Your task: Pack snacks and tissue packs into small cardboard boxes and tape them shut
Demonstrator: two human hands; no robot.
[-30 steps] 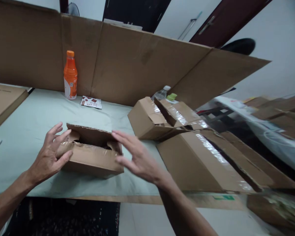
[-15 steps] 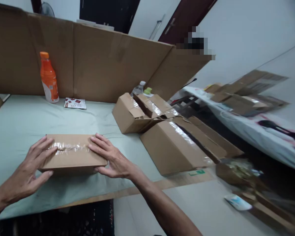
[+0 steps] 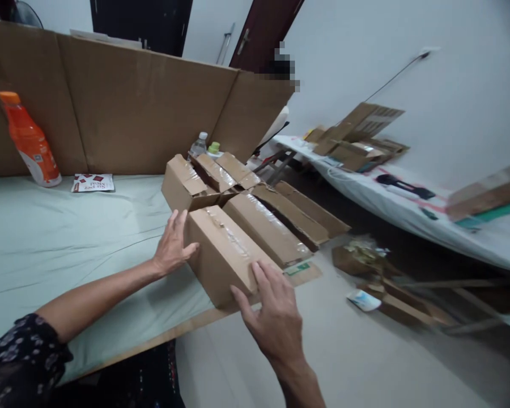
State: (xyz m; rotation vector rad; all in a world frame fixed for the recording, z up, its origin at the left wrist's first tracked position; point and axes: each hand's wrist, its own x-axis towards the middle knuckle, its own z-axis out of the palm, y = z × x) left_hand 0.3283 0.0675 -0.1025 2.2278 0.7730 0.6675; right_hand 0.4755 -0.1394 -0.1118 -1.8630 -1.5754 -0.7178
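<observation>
A taped cardboard box (image 3: 225,243) stands at the right front of the cloth-covered table, beside other boxes. My left hand (image 3: 173,245) is at its far left end, the thumb against the long side. My right hand (image 3: 272,306) grips the near end, fingertips over the top edge and thumb on the end face. Together they hold the box between them. Just right of it, nearly touching, is a second taped box (image 3: 267,226). Behind lies a smaller box (image 3: 185,181) with tape along its top.
An orange bottle (image 3: 32,141) and a printed packet (image 3: 92,182) stand by the tall cardboard wall (image 3: 144,107). Behind the boxes shows a clear bottle (image 3: 199,144). To the right is a white-covered side table (image 3: 344,181), with cardboard scraps (image 3: 408,300) low beside it.
Both hands have moved the box to the right and turned it lengthwise, up beside the other boxes. The view has swung right.
</observation>
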